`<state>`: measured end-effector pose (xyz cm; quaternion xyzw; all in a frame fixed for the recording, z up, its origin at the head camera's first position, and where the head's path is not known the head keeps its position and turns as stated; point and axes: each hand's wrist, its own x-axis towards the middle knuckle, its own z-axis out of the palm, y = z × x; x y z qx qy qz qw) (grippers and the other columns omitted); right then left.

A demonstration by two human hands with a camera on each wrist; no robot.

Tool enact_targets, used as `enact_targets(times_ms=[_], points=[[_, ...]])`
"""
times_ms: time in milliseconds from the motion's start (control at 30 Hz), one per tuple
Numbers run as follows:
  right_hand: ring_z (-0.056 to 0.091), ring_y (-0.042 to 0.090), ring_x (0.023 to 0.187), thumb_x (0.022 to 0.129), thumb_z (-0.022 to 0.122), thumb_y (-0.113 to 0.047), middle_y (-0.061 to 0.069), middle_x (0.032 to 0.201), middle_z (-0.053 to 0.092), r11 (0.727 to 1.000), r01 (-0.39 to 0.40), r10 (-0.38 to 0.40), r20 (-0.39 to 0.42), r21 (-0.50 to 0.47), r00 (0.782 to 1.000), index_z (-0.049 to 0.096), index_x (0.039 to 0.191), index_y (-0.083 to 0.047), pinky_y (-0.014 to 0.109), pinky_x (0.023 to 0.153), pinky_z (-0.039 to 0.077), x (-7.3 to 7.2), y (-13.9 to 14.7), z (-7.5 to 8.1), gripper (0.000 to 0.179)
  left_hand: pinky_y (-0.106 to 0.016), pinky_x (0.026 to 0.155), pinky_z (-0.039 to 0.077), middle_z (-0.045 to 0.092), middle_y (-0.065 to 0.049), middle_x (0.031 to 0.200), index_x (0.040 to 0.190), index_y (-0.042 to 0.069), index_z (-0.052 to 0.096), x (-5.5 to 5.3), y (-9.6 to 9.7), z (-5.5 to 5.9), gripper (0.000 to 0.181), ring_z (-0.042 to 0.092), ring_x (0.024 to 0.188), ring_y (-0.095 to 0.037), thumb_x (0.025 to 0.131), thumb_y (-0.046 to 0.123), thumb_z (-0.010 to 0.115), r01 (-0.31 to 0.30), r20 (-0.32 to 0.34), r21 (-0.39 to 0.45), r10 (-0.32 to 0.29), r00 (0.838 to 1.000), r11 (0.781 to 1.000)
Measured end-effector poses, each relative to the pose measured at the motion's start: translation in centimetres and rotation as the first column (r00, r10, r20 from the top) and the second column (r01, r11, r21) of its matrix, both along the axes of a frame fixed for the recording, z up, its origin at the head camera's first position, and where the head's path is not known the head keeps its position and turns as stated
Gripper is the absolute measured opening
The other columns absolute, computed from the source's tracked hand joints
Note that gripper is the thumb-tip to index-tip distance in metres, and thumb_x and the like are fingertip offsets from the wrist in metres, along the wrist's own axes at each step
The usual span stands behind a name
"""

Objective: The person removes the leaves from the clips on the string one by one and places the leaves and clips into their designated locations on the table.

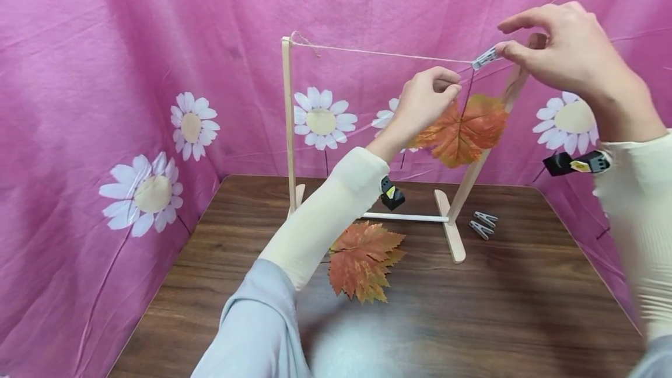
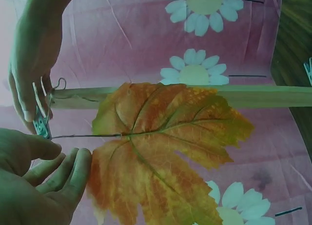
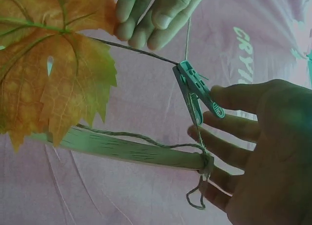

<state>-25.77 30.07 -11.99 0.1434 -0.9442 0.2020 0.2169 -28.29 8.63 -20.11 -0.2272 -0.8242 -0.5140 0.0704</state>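
An orange artificial leaf (image 1: 462, 130) hangs by its dark stem from the string, with a grey clothespin (image 1: 485, 58) clamped at the stem's top. My right hand (image 1: 569, 48) is at the clothespin, its thumb at the handle end and its fingers spread apart; the clothespin (image 3: 195, 91) sits on string and stem. My left hand (image 1: 427, 98) hovers beside the stem with loosely bent fingers. In the left wrist view, nothing shows between the left hand's (image 2: 41, 176) thumb and fingers, close to the leaf (image 2: 161, 142).
A wooden frame (image 1: 289, 121) with a white lower bar (image 1: 404, 217) holds the string (image 1: 378, 51). Another autumn leaf (image 1: 362, 258) lies on the brown table (image 1: 504, 308). Two clothespins (image 1: 482, 229) lie right of the frame's foot. A pink flowered cloth (image 1: 252, 109) hangs behind.
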Motion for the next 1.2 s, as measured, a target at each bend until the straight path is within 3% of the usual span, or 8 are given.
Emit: enact_targets(times_ms=[167,333,567,700,933,1200], points=[[0.044,0.002,0.079,0.102,0.069,-0.035,-0.032,0.065,0.055,1.000,0.003,-0.004,0.076,0.017,0.997,0.065,0.146,-0.013,0.029,0.069,0.033,-0.3,0.5,-0.1,0.049,-0.007,0.086,0.047,0.079,0.007,0.119,0.130,0.017,0.073,0.0,1.1,0.0,0.025,0.070,0.110,0.002,0.107,0.022,0.065,-0.002,0.003,-0.033,0.002,1.000,0.999],[0.046,0.000,0.077,0.101,0.070,-0.036,-0.035,0.067,0.055,1.000,-0.005,0.006,0.073,-0.014,0.997,0.070,0.140,-0.013,0.028,0.070,0.031,-0.6,0.8,-0.3,0.045,-0.005,0.088,0.046,0.079,0.010,0.117,0.130,0.019,0.074,0.1,1.8,0.2,0.025,0.069,0.108,0.005,0.106,0.024,0.067,-0.017,0.002,-0.031,0.017,1.000,0.999],[0.046,0.000,0.067,0.101,0.072,-0.032,-0.027,0.066,0.059,0.995,-0.031,0.039,0.074,-0.096,0.997,0.077,0.130,-0.026,0.021,0.064,0.032,-0.8,1.2,-0.3,0.030,-0.005,0.086,0.044,0.079,0.012,0.112,0.126,0.021,0.076,0.0,2.2,0.5,0.021,0.068,0.102,0.007,0.107,0.025,0.067,-0.058,-0.044,-0.061,0.055,0.997,0.996],[0.046,0.001,0.066,0.100,0.074,-0.026,-0.025,0.067,0.061,0.983,-0.063,0.078,0.079,-0.171,0.994,0.078,0.114,-0.037,0.021,0.061,0.032,-0.9,1.0,-0.3,0.018,-0.004,0.085,0.044,0.079,0.010,0.111,0.122,0.019,0.077,-0.1,2.1,0.5,0.018,0.069,0.100,0.007,0.107,0.022,0.066,-0.070,-0.065,-0.065,0.066,0.996,0.995],[0.049,-0.001,0.065,0.098,0.077,-0.018,-0.026,0.069,0.067,0.951,-0.061,0.099,0.111,-0.303,0.989,0.077,0.099,-0.041,0.021,0.058,0.032,-0.7,0.6,-0.2,0.023,-0.004,0.084,0.045,0.079,0.010,0.110,0.120,0.019,0.077,-0.3,1.9,0.6,0.018,0.069,0.097,0.005,0.107,0.022,0.066,-0.077,-0.069,-0.080,0.072,0.995,0.994],[0.046,-0.001,0.062,0.094,0.080,-0.011,-0.030,0.066,0.068,0.932,-0.063,0.080,0.035,-0.356,0.996,0.079,0.092,-0.042,0.019,0.052,0.031,-0.4,0.1,-0.2,0.032,-0.004,0.082,0.045,0.080,0.009,0.110,0.119,0.019,0.078,-0.4,1.6,0.8,0.018,0.069,0.096,0.005,0.106,0.022,0.066,-0.091,-0.078,-0.079,0.085,0.993,0.993]])
